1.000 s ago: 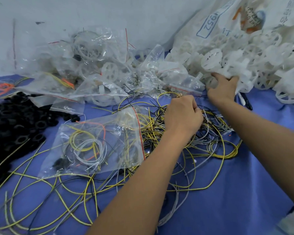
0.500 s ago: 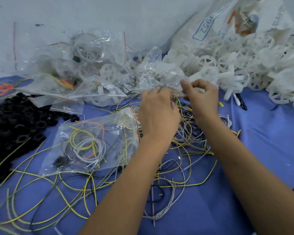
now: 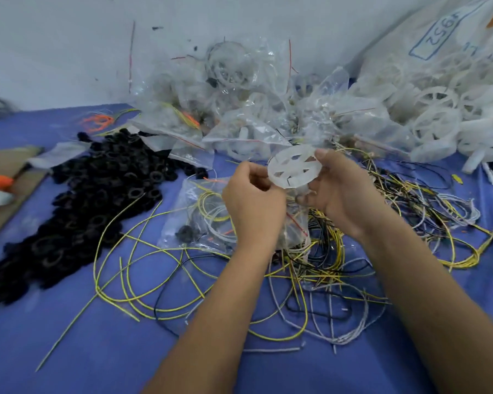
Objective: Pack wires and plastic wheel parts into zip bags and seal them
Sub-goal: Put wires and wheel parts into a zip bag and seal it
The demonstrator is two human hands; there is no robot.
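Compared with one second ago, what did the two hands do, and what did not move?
The right hand left the heap of white plastic wheels and came back toward the body, now gripping one white spoked plastic wheel. The left hand let go of the tangled yellow, black and grey wires and rose to the wheel's edge. The half-filled clear zip bag and the pile of black rubber rings stayed in place.

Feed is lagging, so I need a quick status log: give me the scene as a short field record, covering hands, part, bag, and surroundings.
right hand: grip on white plastic wheel, held above the table
left hand: fingers curled beside the wheel's left edge; contact unclear
zip bag: lies under the hands, holding coiled wires
loose wires: yellow, black and grey tangle on blue cloth
black rings: heap at left
wheel pile: far right
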